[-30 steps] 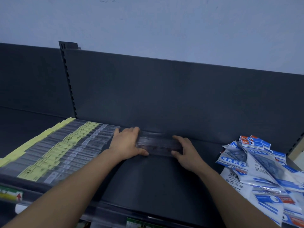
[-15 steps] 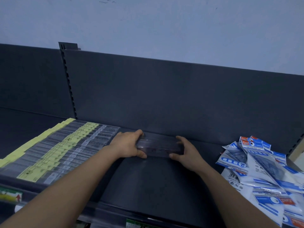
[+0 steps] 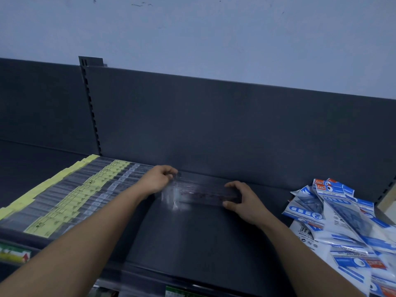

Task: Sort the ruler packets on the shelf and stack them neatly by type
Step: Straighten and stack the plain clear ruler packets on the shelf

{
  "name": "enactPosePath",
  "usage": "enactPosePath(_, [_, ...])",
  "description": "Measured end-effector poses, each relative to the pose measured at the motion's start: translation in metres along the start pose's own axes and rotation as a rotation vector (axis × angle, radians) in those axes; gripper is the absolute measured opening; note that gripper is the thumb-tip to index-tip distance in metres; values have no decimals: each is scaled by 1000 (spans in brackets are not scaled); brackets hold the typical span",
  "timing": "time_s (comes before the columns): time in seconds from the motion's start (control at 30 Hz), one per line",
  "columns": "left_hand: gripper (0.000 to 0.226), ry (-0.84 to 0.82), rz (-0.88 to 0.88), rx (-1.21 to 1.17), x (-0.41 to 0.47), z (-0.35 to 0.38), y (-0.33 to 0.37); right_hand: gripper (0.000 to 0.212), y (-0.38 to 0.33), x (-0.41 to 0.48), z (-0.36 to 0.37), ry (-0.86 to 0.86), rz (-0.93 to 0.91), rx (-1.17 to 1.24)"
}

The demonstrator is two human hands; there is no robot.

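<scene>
A clear-wrapped stack of dark ruler packets (image 3: 203, 192) lies crosswise near the back of the dark shelf (image 3: 192, 243). My left hand (image 3: 157, 179) grips its left end, where loose clear plastic sticks out. My right hand (image 3: 242, 200) grips its right end with thumb and fingers. To the left, rows of clear ruler packets with yellow labels (image 3: 70, 196) lie side by side on the shelf. A loose heap of blue-and-white geometry packets (image 3: 342, 224) sits at the right.
The shelf's dark back panel (image 3: 235, 129) rises just behind the held packets. A slotted upright (image 3: 91, 108) stands at the back left. Price-tag strips (image 3: 15, 254) run along the front edge. A pale wall is above.
The packet stack has lifted slightly and come a little toward me from the back panel. My left hand has shifted from lying over its end to pinching it, and loose plastic now shows.
</scene>
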State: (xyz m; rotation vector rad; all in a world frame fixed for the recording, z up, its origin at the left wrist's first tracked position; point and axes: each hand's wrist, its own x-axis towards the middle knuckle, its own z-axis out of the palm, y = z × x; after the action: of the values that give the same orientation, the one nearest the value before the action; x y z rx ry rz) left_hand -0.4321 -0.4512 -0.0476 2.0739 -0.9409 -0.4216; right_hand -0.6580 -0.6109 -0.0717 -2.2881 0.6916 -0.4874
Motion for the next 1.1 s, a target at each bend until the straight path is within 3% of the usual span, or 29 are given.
enactPosePath(0.13, [27, 126, 26, -16, 4, 2, 6, 48, 2, 2, 0, -17, 9, 8])
enactPosePath(0.3, [32, 236, 4, -285, 13, 4, 10, 46, 4, 5, -2, -38, 25, 42])
enactPosePath(0.5, [19, 304, -37, -292, 17, 3, 0, 51, 6, 8, -1, -50, 37, 59])
enactPosePath(0.57, [10, 250, -71, -283, 16, 3, -2, 57, 6, 8, -2, -56, 50, 51])
enactPosePath(0.67, [60, 101, -77, -261, 11, 5, 0, 63, 6, 8, -3, -67, 59, 40])
enactPosePath(0.73, [78, 146, -39, -163, 11, 7, 3, 64, 5, 8, -3, -70, 55, 34])
enactPosePath(0.83, [57, 261, 59, 45, 11, 8, 7, 63, 4, 7, -4, -72, 51, 27])
enactPosePath(0.93, [18, 167, 195, 212, 13, 12, 4, 56, 2, 7, -4, -71, 45, 10])
enactPosePath(1.0, [17, 83, 174, 191, 13, 13, 3, 50, 2, 7, -4, -73, 46, 14])
enactPosePath(1.1, [21, 157, 94, 185, 14, 9, 3, 43, 2, 6, -5, -75, 46, 17])
